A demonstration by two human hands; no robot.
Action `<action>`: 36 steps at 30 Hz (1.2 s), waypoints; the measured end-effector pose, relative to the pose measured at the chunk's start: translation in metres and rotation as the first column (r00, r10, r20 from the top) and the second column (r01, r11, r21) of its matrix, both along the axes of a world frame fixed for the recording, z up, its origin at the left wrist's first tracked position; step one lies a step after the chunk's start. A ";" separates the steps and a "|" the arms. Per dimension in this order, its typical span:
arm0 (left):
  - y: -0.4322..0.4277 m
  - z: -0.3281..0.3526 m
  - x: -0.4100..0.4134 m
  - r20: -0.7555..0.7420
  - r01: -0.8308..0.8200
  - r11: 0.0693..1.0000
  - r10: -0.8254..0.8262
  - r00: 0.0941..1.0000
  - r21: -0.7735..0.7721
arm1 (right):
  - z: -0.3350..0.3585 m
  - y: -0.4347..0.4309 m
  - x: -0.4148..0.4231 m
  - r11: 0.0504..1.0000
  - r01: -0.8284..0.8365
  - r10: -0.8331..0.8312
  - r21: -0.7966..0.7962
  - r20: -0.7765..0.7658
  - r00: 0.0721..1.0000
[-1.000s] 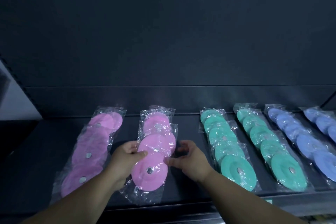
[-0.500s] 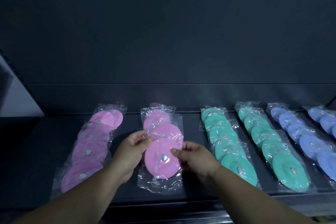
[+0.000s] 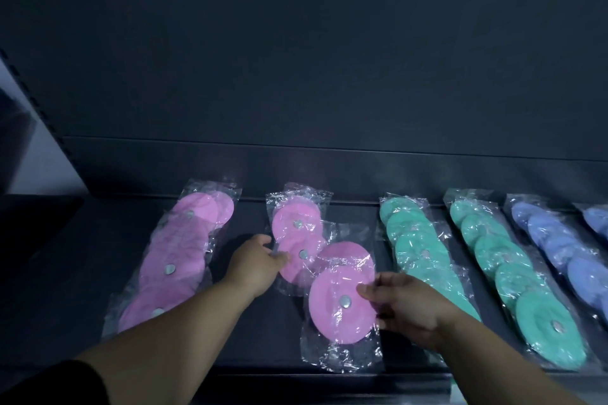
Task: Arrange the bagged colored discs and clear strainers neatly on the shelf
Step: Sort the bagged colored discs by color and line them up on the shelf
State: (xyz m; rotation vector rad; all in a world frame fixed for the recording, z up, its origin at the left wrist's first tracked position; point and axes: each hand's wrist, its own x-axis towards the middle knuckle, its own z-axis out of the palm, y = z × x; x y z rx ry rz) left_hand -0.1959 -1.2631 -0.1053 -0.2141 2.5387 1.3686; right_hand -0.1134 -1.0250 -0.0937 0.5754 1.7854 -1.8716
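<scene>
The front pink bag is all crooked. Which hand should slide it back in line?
The right hand. Its fingers hold the front pink bag at its right edge, so it can probably nudge it left. The left hand is busy touching the pink bag behind.

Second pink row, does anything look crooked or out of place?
Yes. The front pink bag sits offset to the right of the rear pink bags, breaking the line; the right hand pinches its edge.
</scene>
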 end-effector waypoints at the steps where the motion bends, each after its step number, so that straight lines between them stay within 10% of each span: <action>1: 0.001 0.000 -0.001 0.001 0.003 1.000 -0.003 1.000 -0.012 | 0.000 -0.003 0.000 1.000 -0.006 0.006 -0.002 0.011 1.000; 11: -0.014 -0.002 -0.013 0.088 -0.156 0.952 0.138 0.987 0.262 | 0.009 -0.021 -0.012 0.979 -0.019 0.017 -0.205 -0.010 1.000; 16: -0.019 0.005 -0.014 0.131 -0.133 0.963 0.105 0.986 0.232 | 0.003 -0.041 -0.024 0.985 -0.145 0.148 0.095 -0.024 0.989; 25: -0.015 0.007 0.040 -0.078 -0.141 0.990 0.138 0.987 -0.030 | 0.009 -0.045 -0.020 0.709 -0.153 0.283 0.689 -0.078 0.956; 36: -0.027 -0.002 0.059 0.048 -0.014 0.994 0.009 0.999 0.110 | -0.001 -0.058 -0.006 0.790 0.005 0.169 0.613 -0.226 0.959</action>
